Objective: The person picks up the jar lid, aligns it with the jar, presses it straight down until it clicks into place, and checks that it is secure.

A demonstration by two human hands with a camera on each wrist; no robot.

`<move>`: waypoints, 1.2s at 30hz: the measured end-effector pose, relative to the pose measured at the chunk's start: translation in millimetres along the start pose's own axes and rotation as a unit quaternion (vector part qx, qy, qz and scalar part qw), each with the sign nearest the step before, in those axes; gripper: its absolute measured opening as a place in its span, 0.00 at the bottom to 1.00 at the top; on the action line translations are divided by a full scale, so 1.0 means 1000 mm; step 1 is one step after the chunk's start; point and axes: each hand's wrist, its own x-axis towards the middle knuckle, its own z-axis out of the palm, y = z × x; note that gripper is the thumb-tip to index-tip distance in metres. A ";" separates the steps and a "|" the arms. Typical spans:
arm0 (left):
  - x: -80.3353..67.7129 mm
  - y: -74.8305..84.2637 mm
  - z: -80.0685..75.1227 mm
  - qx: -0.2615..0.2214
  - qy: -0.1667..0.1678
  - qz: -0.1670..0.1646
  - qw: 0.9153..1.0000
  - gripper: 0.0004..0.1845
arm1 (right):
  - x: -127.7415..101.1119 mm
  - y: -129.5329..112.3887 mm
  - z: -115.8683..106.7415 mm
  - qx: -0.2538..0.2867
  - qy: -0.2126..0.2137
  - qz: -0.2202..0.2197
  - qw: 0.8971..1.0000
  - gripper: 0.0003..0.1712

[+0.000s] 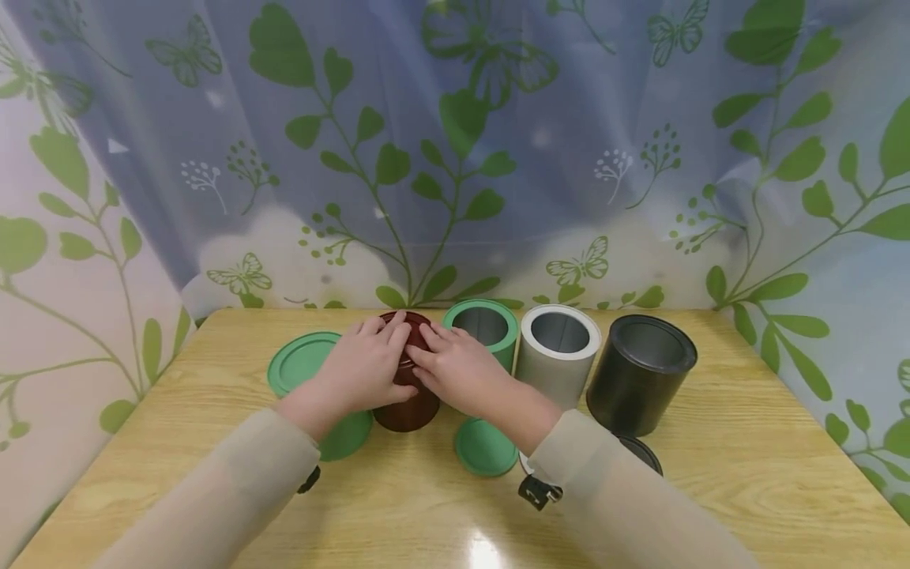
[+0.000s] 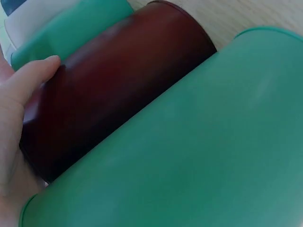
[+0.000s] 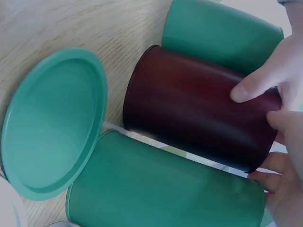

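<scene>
A dark red can (image 1: pixel 407 411) stands upright with a dark red lid (image 1: pixel 418 336) on top. My left hand (image 1: pixel 359 367) lies over its left side, fingers stretched across the lid and thumb (image 2: pixel 40 73) against the can's wall. From the other side my right hand (image 1: pixel 465 370) rests its fingers on the same lid, with its thumb at the rim in the right wrist view. Both hands partly cover the lid. A larger lidded green can (image 1: pixel 344 438) stands close on the left, and an open green can (image 1: pixel 506 357) close on the right.
Further right stand an open white can (image 1: pixel 553 375) and an open black can (image 1: pixel 626 395). In front of them lie a green lid (image 1: pixel 486 448), a mostly hidden white lid (image 1: pixel 525 465) and a black lid (image 1: pixel 645 454). A patterned curtain (image 1: pixel 540 182) hangs behind the wooden table (image 1: pixel 398 506).
</scene>
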 end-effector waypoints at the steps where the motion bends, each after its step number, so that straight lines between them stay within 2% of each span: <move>1: 0.000 0.000 0.000 0.001 -0.004 -0.002 1.000 0.46 | 0.001 -0.001 -0.001 -0.007 -0.012 0.006 1.000 0.25; 4: 0.000 0.000 -0.001 -0.005 -0.016 -0.004 1.000 0.49 | 0.007 -0.002 -0.005 -0.022 -0.058 0.021 0.998 0.36; 7: 0.000 -0.001 0.000 -0.012 -0.014 0.008 1.000 0.49 | 0.013 -0.001 -0.007 -0.012 -0.112 0.041 0.993 0.45; 10: 0.000 -0.002 0.001 -0.033 -0.010 0.021 0.999 0.49 | 0.018 0.001 -0.008 0.013 -0.154 0.053 0.987 0.48; 13: 0.001 -0.002 0.003 -0.048 -0.003 0.027 0.998 0.49 | 0.020 0.003 -0.008 0.024 -0.176 0.058 0.982 0.48; 22: -0.003 0.001 -0.001 -0.031 -0.021 -0.010 0.999 0.50 | 0.022 0.001 -0.008 -0.006 -0.178 0.059 0.982 0.46; 27: -0.003 0.000 -0.004 -0.028 -0.023 -0.008 0.999 0.49 | 0.021 0.002 -0.006 -0.014 -0.171 0.059 0.983 0.46; 31: -0.007 0.000 -0.004 -0.024 -0.036 -0.020 0.999 0.49 | 0.020 0.002 -0.005 -0.013 -0.170 0.061 0.983 0.46; 36: -0.012 0.001 0.000 -0.014 -0.020 -0.029 0.999 0.48 | 0.018 -0.002 -0.007 -0.055 -0.161 0.055 0.984 0.44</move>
